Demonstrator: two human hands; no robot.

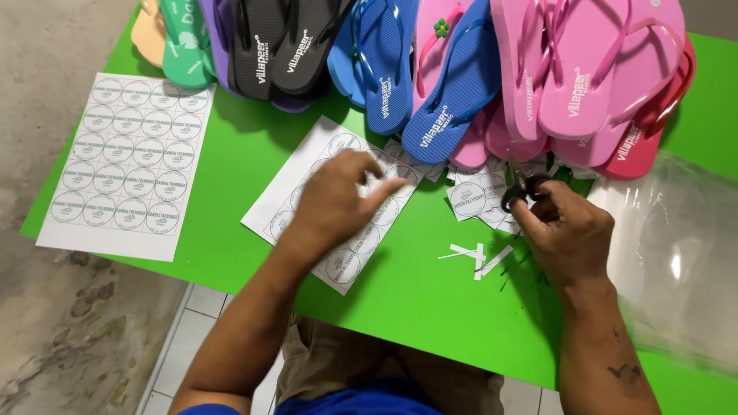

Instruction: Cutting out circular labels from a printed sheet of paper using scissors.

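My left hand rests flat, fingers spread, on a white sheet of round stickers lying on the green table. My right hand grips black-handled scissors, their blades pointing up toward the flip-flops. Small cut pieces of sticker sheet lie between my hands, and thin white paper strips lie just below them.
A row of flip-flops lines the table's far edge: black, blue, pink, green. A full sticker sheet lies at the left end. Clear plastic bags lie at the right. Tiled floor shows below.
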